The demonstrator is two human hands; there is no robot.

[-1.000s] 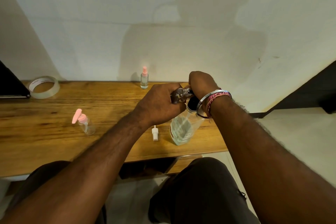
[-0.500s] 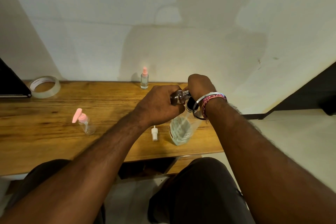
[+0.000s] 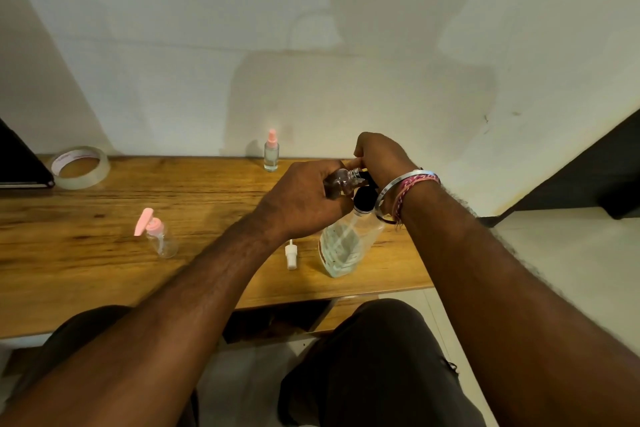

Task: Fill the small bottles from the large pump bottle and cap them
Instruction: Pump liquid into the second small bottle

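You are holding the small bottle (image 3: 341, 181) sideways in your left hand (image 3: 304, 199), mouth seemingly at the nozzle, your right hand (image 3: 379, 158) curling over the large pump bottle (image 3: 343, 243).

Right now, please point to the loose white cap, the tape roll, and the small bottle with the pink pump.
loose white cap (image 3: 290, 255), head view, its middle.
tape roll (image 3: 104, 168), head view, right rim.
small bottle with the pink pump (image 3: 165, 243), head view, clear body.

Single head-worn wide-angle view, looking forward and down from above my lap. It faces the wall across the wooden table (image 3: 104, 263), close enough that my forearms fill the lower frame; my left hand (image 3: 304, 201) and right hand (image 3: 379, 156) meet near centre.
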